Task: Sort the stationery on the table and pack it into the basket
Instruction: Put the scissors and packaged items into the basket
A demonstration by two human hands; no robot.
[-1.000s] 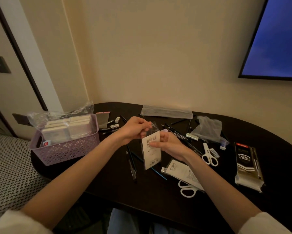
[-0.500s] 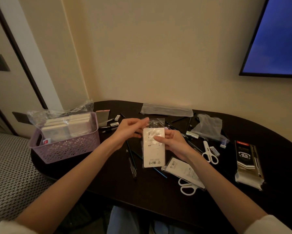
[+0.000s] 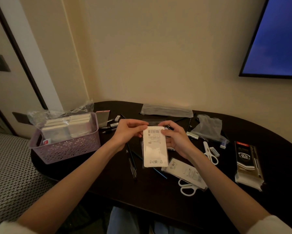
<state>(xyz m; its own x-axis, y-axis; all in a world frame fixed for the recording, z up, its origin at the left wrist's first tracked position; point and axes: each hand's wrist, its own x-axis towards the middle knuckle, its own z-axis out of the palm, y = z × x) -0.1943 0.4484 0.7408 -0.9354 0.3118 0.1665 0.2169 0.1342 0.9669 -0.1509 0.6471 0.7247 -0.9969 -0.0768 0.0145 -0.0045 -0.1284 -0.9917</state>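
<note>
A white card packet in a clear sleeve [image 3: 155, 147] hangs upright above the middle of the dark table [image 3: 158, 196], barcode at its top. My left hand [image 3: 128, 132] pinches its upper left corner and my right hand [image 3: 174, 137] pinches its upper right edge. The purple lattice basket [image 3: 66, 149] stands at the table's left end, holding wrapped white pads and a clear bag. Loose pens [image 3: 131, 164] lie under the packet. A second white packet [image 3: 184, 173] lies to the lower right on white scissors [image 3: 187, 190].
A black 0.5 refill pack [image 3: 248, 164] lies at the right. Smaller white scissors [image 3: 210, 152], erasers [image 3: 214, 151], a crumpled clear bag [image 3: 207, 127] and a grey flat pouch [image 3: 166, 110] sit further back. A patterned seat lies left of the table, a screen on the right wall.
The packet turned from tilted to upright and rose slightly. My left hand let go for a moment, then came back onto the top left corner; the right hand kept its hold.
</note>
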